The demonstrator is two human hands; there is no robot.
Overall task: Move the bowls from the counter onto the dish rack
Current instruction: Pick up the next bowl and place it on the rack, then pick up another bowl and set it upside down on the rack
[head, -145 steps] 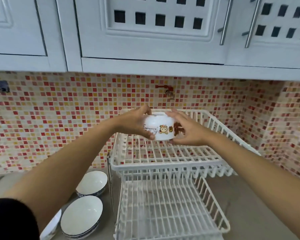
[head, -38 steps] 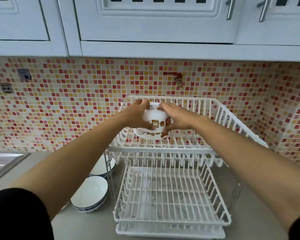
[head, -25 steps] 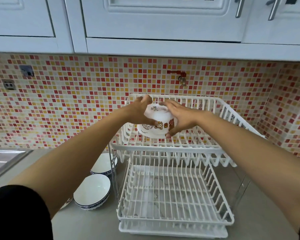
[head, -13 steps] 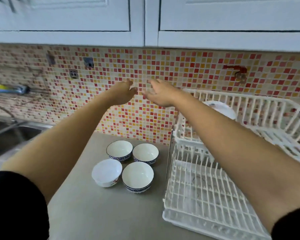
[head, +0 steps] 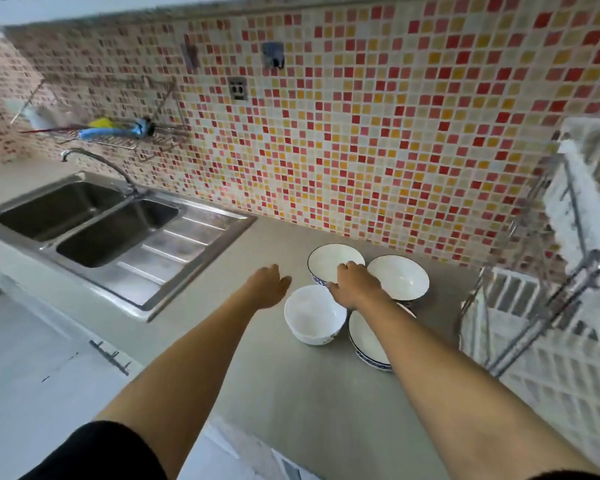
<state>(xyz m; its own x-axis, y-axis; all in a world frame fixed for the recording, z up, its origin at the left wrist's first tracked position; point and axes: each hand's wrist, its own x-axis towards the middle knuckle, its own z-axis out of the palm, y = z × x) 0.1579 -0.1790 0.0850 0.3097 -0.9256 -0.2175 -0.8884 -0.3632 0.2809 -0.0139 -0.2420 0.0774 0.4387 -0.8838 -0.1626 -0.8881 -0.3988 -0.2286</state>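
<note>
Grey stone counter [head: 243, 368] carrying four white bowls in a tight cluster near the mosaic wall [head: 378, 140]. Back-left bowl [head: 326, 263] and back-right bowl [head: 400, 277] have blue-patterned rims and stand side by side; front-left bowl [head: 314, 315] is plain white with a small print low on its side; front-right bowl [head: 366, 337] is partly covered by the right forearm. Right hand [head: 355, 285], fingers loose and spread, hovers over the middle of the cluster, its fingertips above the near rim of the back-left bowl; it grips nothing. Left hand [head: 267, 285], likewise slack and empty, hangs over bare counter just left of the bowls. White dish rack [head: 568, 341], blurred, stands at the right edge. Steel sink [head: 111, 233] lies well to the left.
</note>
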